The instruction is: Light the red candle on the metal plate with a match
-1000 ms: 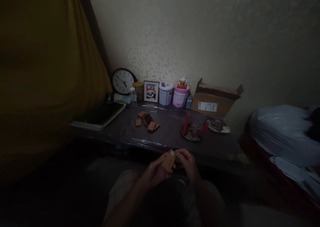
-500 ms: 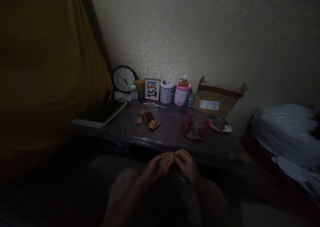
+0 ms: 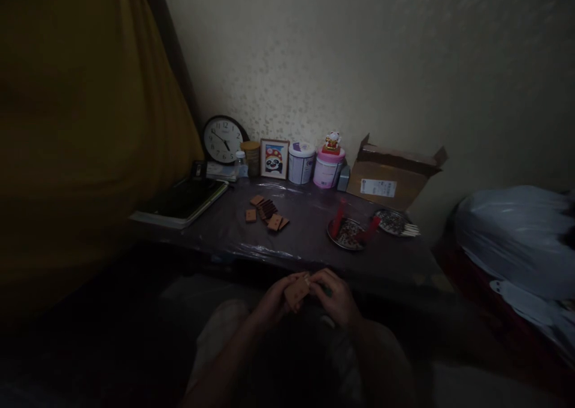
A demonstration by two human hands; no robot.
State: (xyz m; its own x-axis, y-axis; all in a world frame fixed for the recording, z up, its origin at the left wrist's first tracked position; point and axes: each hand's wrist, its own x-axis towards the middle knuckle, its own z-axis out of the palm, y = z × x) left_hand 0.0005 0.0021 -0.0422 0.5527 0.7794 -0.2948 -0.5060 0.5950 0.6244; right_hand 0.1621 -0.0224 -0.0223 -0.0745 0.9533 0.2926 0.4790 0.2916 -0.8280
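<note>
Over my lap, in front of the table edge, my left hand [image 3: 277, 297] is closed around a small flat brown box [image 3: 297, 291] with faint red marks. Pale bits show at the box's upper right end. There my right hand [image 3: 335, 297] has its fingers pinched together; what they hold, if anything, is too small and dark to name. A bit of green [image 3: 327, 290] shows by the right fingers. On the table lie similar brown boxes [image 3: 274, 221], some loose and several in a dark-edged row [image 3: 268, 209].
A metal plate [image 3: 345, 245] of small bits and red sticks [image 3: 339, 218] stands right; a second plate [image 3: 390, 222] bears pale sticks [image 3: 409, 230]. Along the wall are a clock [image 3: 223, 139], framed panda picture [image 3: 274, 159], tins [image 3: 327, 169] and a cardboard box [image 3: 386, 177]. A yellow curtain [image 3: 90, 126] hangs left.
The brown box has turned slightly in my left hand. My right fingers have shifted a little at its end, and a bit of green now shows beside them. The table things have not moved.
</note>
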